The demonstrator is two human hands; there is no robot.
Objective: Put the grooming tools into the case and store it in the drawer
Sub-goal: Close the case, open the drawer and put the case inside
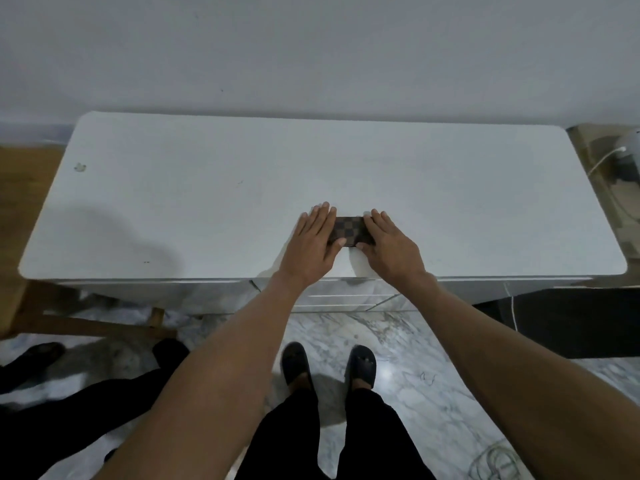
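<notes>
Small brown checkered case [349, 229] lying flat near the front edge of the white rectangular worktop [207, 202]. Left hand [313, 244] and right hand [388, 245] press on its two ends, fingers [325, 220] extended and laid flat, thumbs against its near edge. Closed white drawer fronts [339, 299] below; marble floor [415, 358], black slippers [362, 367], wooden frame [86, 323] at left.

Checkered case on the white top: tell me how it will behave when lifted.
The checkered case lies flat and low, so it probably won't roll or tip. It fits between the left hand and right hand, so likely light. Stiffness cannot be told.
</notes>
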